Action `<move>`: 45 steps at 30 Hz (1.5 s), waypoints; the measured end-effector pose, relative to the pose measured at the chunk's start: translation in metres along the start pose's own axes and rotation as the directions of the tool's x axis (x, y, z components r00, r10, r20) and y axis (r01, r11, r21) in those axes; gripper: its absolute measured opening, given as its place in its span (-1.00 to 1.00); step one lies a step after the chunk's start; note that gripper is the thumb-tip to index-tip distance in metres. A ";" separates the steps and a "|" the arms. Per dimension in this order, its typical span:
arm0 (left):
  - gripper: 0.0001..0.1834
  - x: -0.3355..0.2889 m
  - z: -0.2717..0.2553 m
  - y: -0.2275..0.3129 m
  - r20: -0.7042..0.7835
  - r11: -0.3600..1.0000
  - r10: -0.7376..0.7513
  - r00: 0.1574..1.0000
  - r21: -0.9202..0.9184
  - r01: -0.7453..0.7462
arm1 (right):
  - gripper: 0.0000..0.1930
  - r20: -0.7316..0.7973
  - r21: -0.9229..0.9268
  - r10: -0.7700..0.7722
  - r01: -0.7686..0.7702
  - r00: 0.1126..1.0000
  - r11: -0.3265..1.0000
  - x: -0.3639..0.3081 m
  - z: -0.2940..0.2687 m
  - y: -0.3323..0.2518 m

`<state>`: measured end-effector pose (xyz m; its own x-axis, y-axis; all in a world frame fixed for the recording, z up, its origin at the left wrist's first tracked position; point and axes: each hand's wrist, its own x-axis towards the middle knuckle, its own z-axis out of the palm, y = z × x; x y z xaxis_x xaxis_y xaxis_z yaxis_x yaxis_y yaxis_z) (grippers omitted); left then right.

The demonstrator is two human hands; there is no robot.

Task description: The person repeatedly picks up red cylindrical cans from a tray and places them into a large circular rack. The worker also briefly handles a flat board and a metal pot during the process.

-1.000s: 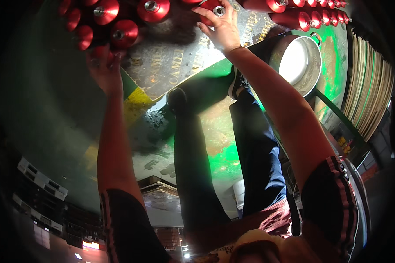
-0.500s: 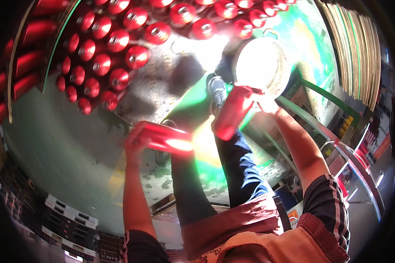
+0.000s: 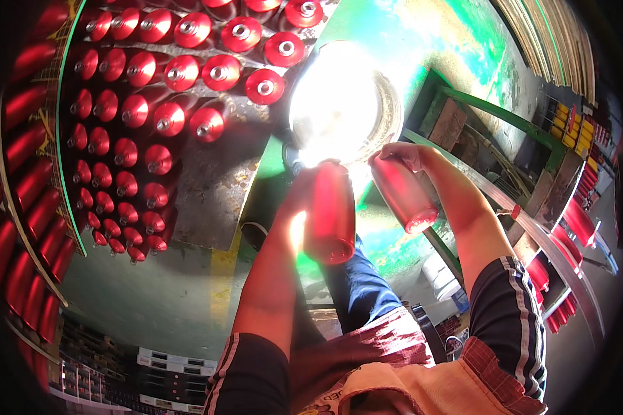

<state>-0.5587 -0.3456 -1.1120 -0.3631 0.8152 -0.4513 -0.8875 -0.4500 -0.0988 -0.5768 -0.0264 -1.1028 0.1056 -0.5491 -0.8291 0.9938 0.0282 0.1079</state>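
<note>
Two glossy red metal cylinders, like fire extinguisher bodies, hang in front of me with their flat bases toward me. My left hand (image 3: 304,181) is closed at the far end of the left cylinder (image 3: 330,214), its fingers partly hidden by the cylinder and by glare. My right hand (image 3: 403,153) is closed round the far end of the right cylinder (image 3: 403,192), which tilts with its base to the right. Both far ends are close to the near rim of a round, brightly glaring tub (image 3: 392,111). The tub's contents are washed out by light.
Rows of upright red cylinders (image 3: 181,72) with metal necks stand at the left and far left. More lie stacked behind a green-edged board (image 3: 66,138). A green metal frame (image 3: 505,121) and a rail (image 3: 554,242) are on the right, with stacked boards (image 3: 550,41) beyond.
My left hand has swung its cylinder from the left over to the middle, beside the right one. The right cylinder has shifted right and its tilt has reversed. My view has turned too.
</note>
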 end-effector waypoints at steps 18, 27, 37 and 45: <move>-0.58 -0.021 0.000 0.020 0.018 1.000 0.019 1.000 -0.007 -0.019 | -0.57 -0.093 -0.178 -0.166 0.147 0.982 0.973 -0.013 0.015 -0.019; -0.59 -0.251 -0.070 0.032 -0.456 0.528 0.779 0.431 0.847 -0.058 | -0.51 0.231 -0.752 -0.838 0.637 0.495 0.169 0.047 0.178 -0.011; -0.58 -0.249 -0.175 -0.011 0.096 -0.032 0.991 -0.096 0.852 0.523 | -0.70 0.091 -0.915 -0.875 0.388 0.476 0.115 0.250 0.283 0.041; -0.59 -0.263 -0.140 -0.031 0.135 -0.146 0.989 0.056 0.880 0.452 | -0.45 0.395 -0.913 -0.896 0.194 0.204 -0.359 0.225 0.288 0.059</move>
<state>-0.3959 -0.5975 -1.1145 -0.9366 -0.3504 -0.0031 -0.2843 0.7548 0.5912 -0.5050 -0.3891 -1.1251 -0.8827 -0.4673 -0.0493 -0.3031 0.6464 -0.7002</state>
